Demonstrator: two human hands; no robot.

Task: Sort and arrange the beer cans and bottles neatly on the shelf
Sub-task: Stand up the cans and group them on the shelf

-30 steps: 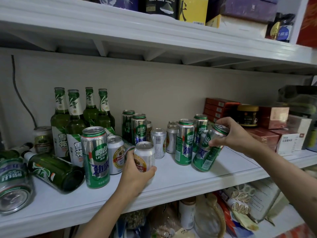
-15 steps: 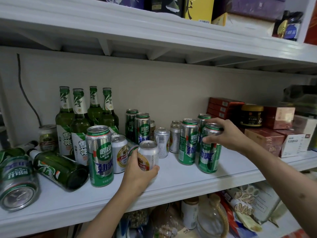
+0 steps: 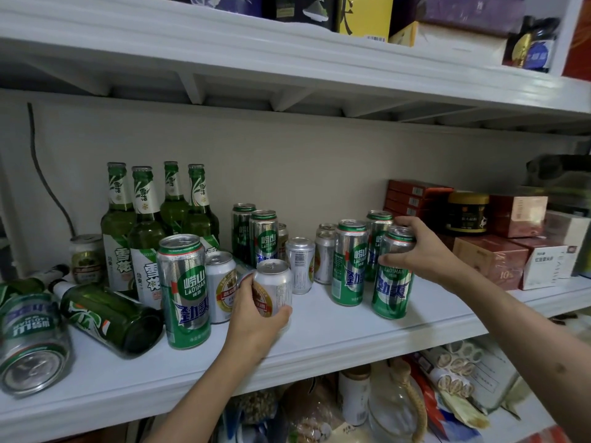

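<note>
My left hand (image 3: 256,318) grips a short silver can (image 3: 277,289) standing near the front of the white shelf (image 3: 319,343). My right hand (image 3: 419,251) holds the top of a tall green can (image 3: 391,282), upright on the shelf beside another tall green can (image 3: 349,262). A further tall green can (image 3: 185,290) stands left of my left hand, with a short silver can (image 3: 220,287) behind it. Several green bottles (image 3: 145,231) stand at the back left. One green bottle (image 3: 108,316) and a tall can (image 3: 30,343) lie on their sides at far left.
More cans (image 3: 262,238) stand in the middle near the back wall. Red and white boxes (image 3: 499,257) and a dark jar (image 3: 467,212) fill the shelf's right end. A small jar (image 3: 85,259) sits behind the bottles. The upper shelf (image 3: 287,55) overhangs. Bags and jars crowd the shelf below.
My right hand has set the tilted tall green can upright on the shelf, in front and to the right of the other tall cans. My left hand stays on the short silver can.
</note>
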